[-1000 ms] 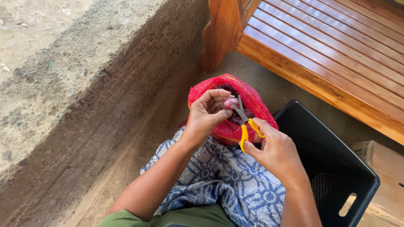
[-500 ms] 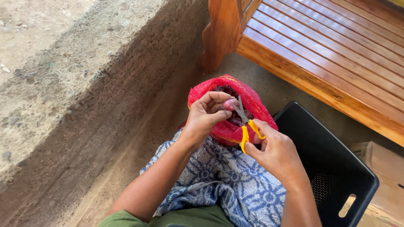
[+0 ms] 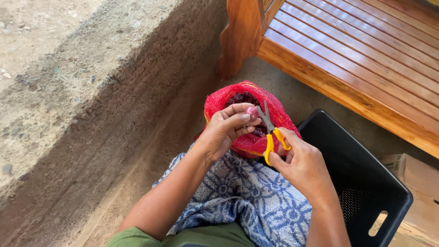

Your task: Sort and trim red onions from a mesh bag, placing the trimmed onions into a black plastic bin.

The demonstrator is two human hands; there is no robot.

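Yellow-handled scissors (image 3: 270, 132) point up, seemingly at onion (image 3: 252, 111).

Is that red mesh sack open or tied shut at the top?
Open. The red mesh sack has its mouth spread wide, showing dark purplish bulbs inside.

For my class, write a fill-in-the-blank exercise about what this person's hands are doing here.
1. The right hand holds scissors with ____ handles.
2. The left hand pinches a small ____ bulb.
3. Under both hands sits a mesh sack coloured ____.
4. Right of the sack stands a ____ plastic crate.

Missing words: yellow; pink; red; black
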